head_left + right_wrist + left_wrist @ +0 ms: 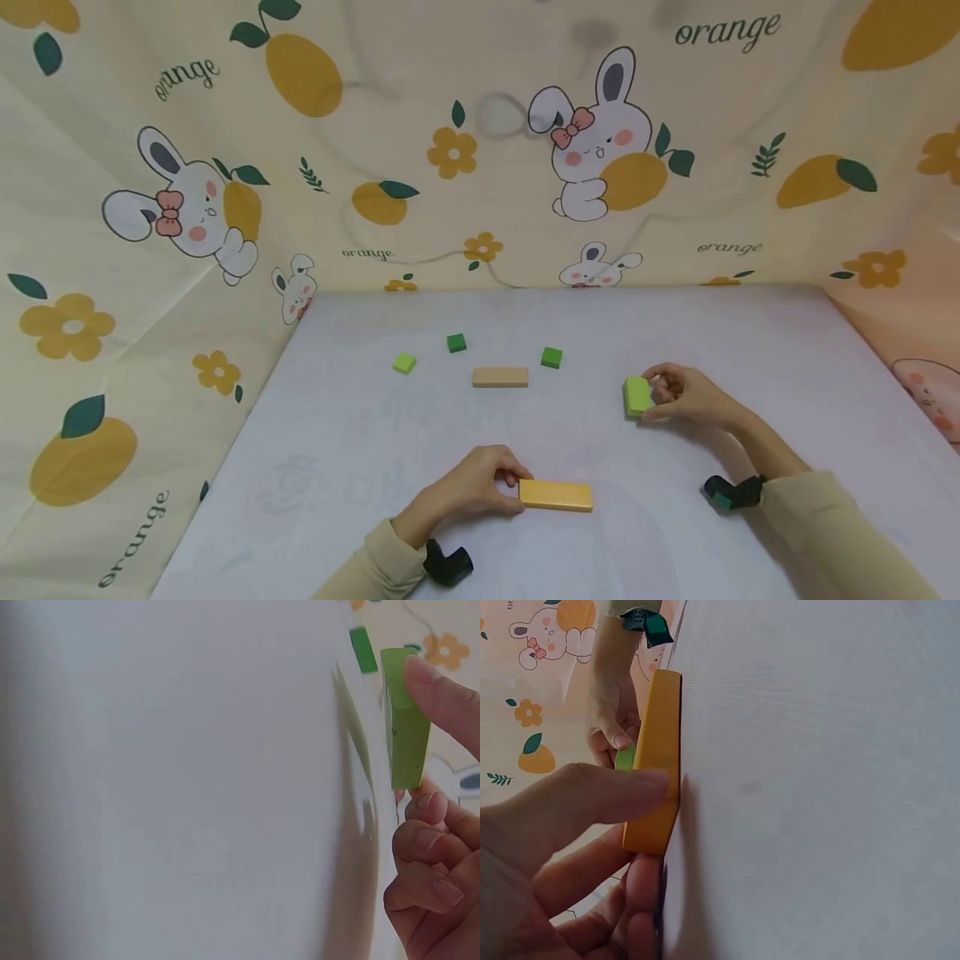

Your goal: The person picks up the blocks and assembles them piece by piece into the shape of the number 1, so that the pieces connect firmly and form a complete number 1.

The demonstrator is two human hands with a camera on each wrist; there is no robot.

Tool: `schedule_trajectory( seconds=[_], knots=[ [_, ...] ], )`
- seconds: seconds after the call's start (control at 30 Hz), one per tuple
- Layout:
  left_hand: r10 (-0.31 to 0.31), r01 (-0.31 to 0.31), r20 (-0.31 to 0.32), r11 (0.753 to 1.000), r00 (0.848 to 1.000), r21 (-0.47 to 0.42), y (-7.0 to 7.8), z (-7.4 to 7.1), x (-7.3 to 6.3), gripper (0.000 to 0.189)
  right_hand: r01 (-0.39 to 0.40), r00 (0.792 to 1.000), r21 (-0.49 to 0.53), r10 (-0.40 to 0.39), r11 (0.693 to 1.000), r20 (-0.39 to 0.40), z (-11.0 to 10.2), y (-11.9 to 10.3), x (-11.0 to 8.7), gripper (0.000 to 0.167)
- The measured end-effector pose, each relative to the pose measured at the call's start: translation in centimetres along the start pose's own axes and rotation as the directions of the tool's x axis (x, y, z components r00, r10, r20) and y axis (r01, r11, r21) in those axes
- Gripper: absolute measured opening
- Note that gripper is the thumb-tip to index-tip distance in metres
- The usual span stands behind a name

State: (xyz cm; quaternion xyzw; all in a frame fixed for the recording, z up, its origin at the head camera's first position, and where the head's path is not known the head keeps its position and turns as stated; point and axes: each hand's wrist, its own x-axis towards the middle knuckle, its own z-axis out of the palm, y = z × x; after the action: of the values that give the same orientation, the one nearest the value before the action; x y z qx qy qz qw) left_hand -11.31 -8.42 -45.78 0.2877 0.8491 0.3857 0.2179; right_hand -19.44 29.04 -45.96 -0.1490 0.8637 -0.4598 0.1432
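Note:
My left hand (474, 485) pinches the left end of a long yellow-orange block (557, 496) close over the white table, toward the front. In the left wrist view the thumb presses on one face of the yellow-orange block (660, 735), with fingers behind it. Farther right, my right hand (693, 395) pinches a light green block (637, 397) by its right side. The right wrist view shows the thumb on one face of the light green block (409, 720) and a fingertip at its opposite end; the other fingers are curled below.
Behind the hands lie a tan block (500, 377), a small light green block (404, 363) and two small dark green blocks (457, 342) (551, 357), all on the white table (337, 517). A patterned cloth (420, 108) rises along the back and sides.

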Motion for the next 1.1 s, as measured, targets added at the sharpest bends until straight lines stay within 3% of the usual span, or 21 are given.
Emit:
schedule_trajectory(
  seconds=[0.53,0.9,1.1],
  knots=[
    [0.040,-0.040,-0.004,0.999,0.999,0.007,-0.6,0.1,0.2,0.032,0.073,0.997,0.013,-0.074,0.997,0.037,3.7,-1.4,-0.5,0.058],
    [0.005,-0.005,-0.006,1.000,1.000,-0.010,-0.5,0.1,0.2,0.032,0.140,0.990,0.004,-0.140,0.990,0.032,5.6,-2.8,-0.7,0.057],
    [0.003,-0.003,-0.002,1.000,1.000,-0.015,-0.5,0.1,0.2,0.032,0.130,0.991,0.001,-0.130,0.992,0.040,6.5,-3.4,-0.7,0.057]
  ],
)
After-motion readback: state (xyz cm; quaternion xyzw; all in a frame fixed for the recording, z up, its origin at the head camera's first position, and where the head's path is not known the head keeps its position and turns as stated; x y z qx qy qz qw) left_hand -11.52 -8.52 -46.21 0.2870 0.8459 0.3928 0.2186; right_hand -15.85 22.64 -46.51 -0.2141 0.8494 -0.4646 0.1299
